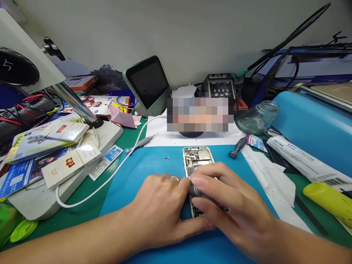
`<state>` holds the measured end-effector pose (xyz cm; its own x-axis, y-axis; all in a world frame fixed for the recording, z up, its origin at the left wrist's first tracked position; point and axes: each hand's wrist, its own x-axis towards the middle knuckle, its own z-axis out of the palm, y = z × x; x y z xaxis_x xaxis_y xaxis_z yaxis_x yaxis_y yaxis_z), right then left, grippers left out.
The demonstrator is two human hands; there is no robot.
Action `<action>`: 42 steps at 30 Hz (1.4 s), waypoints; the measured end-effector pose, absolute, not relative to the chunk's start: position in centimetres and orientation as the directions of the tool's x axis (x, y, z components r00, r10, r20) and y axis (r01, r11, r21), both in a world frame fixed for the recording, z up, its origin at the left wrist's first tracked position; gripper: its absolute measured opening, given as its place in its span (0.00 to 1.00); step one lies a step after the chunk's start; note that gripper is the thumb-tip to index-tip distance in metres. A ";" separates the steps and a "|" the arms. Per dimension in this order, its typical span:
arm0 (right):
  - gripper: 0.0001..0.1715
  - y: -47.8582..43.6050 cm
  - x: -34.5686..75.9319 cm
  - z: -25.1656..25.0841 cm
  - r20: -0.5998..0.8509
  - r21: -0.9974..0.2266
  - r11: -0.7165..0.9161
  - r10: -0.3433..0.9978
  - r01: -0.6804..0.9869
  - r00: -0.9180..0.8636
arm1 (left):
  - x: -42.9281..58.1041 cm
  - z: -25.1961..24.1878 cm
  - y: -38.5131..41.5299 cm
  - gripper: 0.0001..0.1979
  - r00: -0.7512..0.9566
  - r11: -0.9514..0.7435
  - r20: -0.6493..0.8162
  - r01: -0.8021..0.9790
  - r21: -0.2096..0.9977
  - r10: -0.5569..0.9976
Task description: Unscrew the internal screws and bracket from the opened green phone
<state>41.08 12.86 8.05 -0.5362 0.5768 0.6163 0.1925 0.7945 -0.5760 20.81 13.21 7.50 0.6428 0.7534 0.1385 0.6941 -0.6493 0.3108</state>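
Observation:
An opened smartphone (pixel 198 153) lies on the blue mat, its inner boards and metal shields exposed. My left hand (pixel 162 205), with a ring on one finger, grips the phone along its left side, thumb across the lower end. My right hand (pixel 233 198) is closed over the lower half of the phone. Between its thumb and fingers is the grey end of a screwdriver (pixel 196 190); its tip is hidden. Both hands cover much of the phone's middle. Tiny metal parts (pixel 166 157) lie on the mat left of the phone.
Another screwdriver (pixel 144 142) rests beside a white cable (pixel 112 176). A dark short-handled driver (pixel 237 147) lies at the mat's right edge. Microscope stand (pixel 90 113) and boxes crowd the left; a glass jar (pixel 257 116), a white tube (pixel 305 159) and a yellow bottle (pixel 328 201) the right.

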 end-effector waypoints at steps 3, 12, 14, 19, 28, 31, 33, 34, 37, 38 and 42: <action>0.38 12.7 41.4 8.1 0.617 -0.549 0.803 0.577 0.234 -0.535 | 20.9 7.5 13.2 0.27 0.641 -0.641 0.122 0.697 0.321 0.758; 0.39 13.1 40.8 8.5 0.613 -0.578 0.791 0.585 0.204 -0.532 | 20.8 7.6 13.1 0.29 0.628 -0.641 0.145 0.718 0.273 0.765; 0.39 13.2 40.7 8.5 0.618 -0.579 0.791 0.584 0.197 -0.526 | 20.8 7.7 13.1 0.28 0.633 -0.638 0.124 0.715 0.287 0.765; 0.41 13.3 40.8 8.2 0.635 -0.571 0.800 0.573 0.185 -0.518 | 20.8 7.7 13.1 0.29 0.635 -0.635 0.115 0.708 0.310 0.764; 0.42 13.3 40.9 7.9 0.636 -0.576 0.800 0.569 0.170 -0.521 | 20.7 7.8 13.1 0.28 0.637 -0.641 0.125 0.707 0.300 0.761; 0.42 13.3 40.8 7.9 0.636 -0.580 0.797 0.574 0.171 -0.517 | 20.7 7.9 13.2 0.28 0.638 -0.641 0.120 0.710 0.293 0.761; 0.42 13.3 40.8 7.9 0.629 -0.581 0.794 0.577 0.178 -0.522 | 20.6 7.9 13.2 0.28 0.637 -0.639 0.117 0.709 0.297 0.762; 0.42 13.3 40.8 7.9 0.627 -0.581 0.794 0.578 0.180 -0.523 | 20.6 7.9 13.2 0.28 0.636 -0.635 0.108 0.711 0.302 0.764; 0.43 13.1 40.8 7.8 0.637 -0.568 0.797 0.583 0.203 -0.504 | 20.6 7.9 13.2 0.30 0.631 -0.613 0.061 0.719 0.328 0.773; 0.43 13.1 40.8 7.7 0.646 -0.561 0.800 0.584 0.213 -0.491 | 20.6 7.9 13.2 0.31 0.632 -0.607 0.044 0.720 0.336 0.774; 0.44 13.1 40.7 7.5 0.651 -0.587 0.778 0.618 0.224 -0.441 | 20.7 8.1 13.2 0.31 0.616 -0.596 0.049 0.735 0.322 0.786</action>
